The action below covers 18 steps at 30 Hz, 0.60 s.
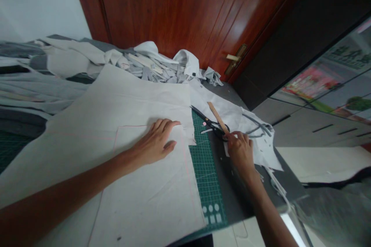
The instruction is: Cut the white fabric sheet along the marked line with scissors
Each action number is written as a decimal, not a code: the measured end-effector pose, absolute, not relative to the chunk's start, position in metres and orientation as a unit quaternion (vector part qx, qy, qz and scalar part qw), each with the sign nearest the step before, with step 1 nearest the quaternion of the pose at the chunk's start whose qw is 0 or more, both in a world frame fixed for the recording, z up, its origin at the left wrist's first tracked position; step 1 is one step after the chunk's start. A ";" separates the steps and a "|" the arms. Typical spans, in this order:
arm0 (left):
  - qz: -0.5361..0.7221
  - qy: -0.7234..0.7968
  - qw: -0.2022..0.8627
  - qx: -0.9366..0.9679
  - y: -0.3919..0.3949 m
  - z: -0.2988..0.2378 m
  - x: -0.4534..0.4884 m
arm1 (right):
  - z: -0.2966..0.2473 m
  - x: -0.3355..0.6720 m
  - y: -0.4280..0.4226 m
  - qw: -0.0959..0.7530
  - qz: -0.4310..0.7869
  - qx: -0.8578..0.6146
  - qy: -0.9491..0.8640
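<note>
The left hand [155, 142] lies open on soft, light, slippery white cloth [145, 197], best pressed flat, while the closed right hand [239, 152] grips a wooden ruler [217, 117]

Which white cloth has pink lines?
The big flat sheet under the left hand; the crumpled piece by the right hand has grey marks instead.

Wooden door [174, 7], brass lever handle [235, 58], heap of fabric scraps [150, 67]

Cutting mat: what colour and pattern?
The cutting mat is green with a pale grid, best seen in the head view.
</note>
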<state>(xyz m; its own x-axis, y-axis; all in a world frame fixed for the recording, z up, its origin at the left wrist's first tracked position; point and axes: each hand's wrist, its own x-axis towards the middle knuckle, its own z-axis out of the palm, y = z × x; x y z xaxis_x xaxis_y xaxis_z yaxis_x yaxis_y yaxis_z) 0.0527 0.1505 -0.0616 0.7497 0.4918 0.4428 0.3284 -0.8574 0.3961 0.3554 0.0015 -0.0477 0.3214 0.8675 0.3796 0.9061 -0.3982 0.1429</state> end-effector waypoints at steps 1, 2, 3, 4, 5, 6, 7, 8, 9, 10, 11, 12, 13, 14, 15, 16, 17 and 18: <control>0.276 0.222 0.150 0.923 0.150 -0.062 0.053 | -0.047 0.360 -0.001 0.045 -0.207 -0.810 -0.546; 0.277 0.223 0.151 0.922 0.150 -0.062 0.052 | -0.047 0.364 -0.004 0.043 -0.214 -0.810 -0.544; 0.277 0.223 0.152 0.922 0.150 -0.063 0.052 | -0.047 0.369 -0.006 0.041 -0.222 -0.811 -0.540; 0.277 0.225 0.152 0.922 0.150 -0.063 0.052 | -0.048 0.374 -0.008 0.041 -0.229 -0.814 -0.533; 0.275 0.226 0.151 0.922 0.149 -0.063 0.052 | -0.049 0.379 -0.009 0.041 -0.234 -0.818 -0.524; 0.273 0.227 0.151 0.923 0.149 -0.063 0.052 | -0.052 0.385 -0.010 0.045 -0.234 -0.822 -0.517; 0.270 0.227 0.150 0.924 0.149 -0.063 0.052 | -0.055 0.391 -0.010 0.053 -0.227 -0.823 -0.518; 0.267 0.228 0.149 0.924 0.149 -0.063 0.052 | -0.059 0.397 -0.010 0.065 -0.215 -0.820 -0.526; 0.265 0.229 0.149 0.925 0.149 -0.063 0.052 | -0.062 0.403 -0.009 0.078 -0.200 -0.814 -0.540; 0.265 0.230 0.149 0.925 0.149 -0.063 0.052 | -0.066 0.409 -0.008 0.092 -0.187 -0.805 -0.556; 0.265 0.231 0.148 0.924 0.149 -0.063 0.052 | -0.070 0.415 -0.006 0.103 -0.177 -0.795 -0.571; 0.267 0.232 0.148 0.924 0.149 -0.063 0.052 | -0.072 0.421 -0.004 0.113 -0.173 -0.788 -0.580; 0.268 0.233 0.146 0.923 0.149 -0.063 0.052 | -0.074 0.427 -0.002 0.120 -0.174 -0.784 -0.584; 0.268 0.233 0.144 0.924 0.148 -0.062 0.052 | -0.075 0.432 0.001 0.125 -0.180 -0.782 -0.583; 0.268 0.233 0.142 0.924 0.148 -0.062 0.052 | -0.075 0.437 0.004 0.132 -0.186 -0.781 -0.582; 0.267 0.232 0.141 0.925 0.148 -0.062 0.051 | -0.074 0.440 0.007 0.137 -0.192 -0.780 -0.580; 0.267 0.232 0.139 0.925 0.147 -0.062 0.051 | -0.073 0.442 0.010 0.142 -0.197 -0.777 -0.580; 0.268 0.232 0.138 0.925 0.147 -0.061 0.051 | -0.071 0.443 0.014 0.145 -0.201 -0.774 -0.582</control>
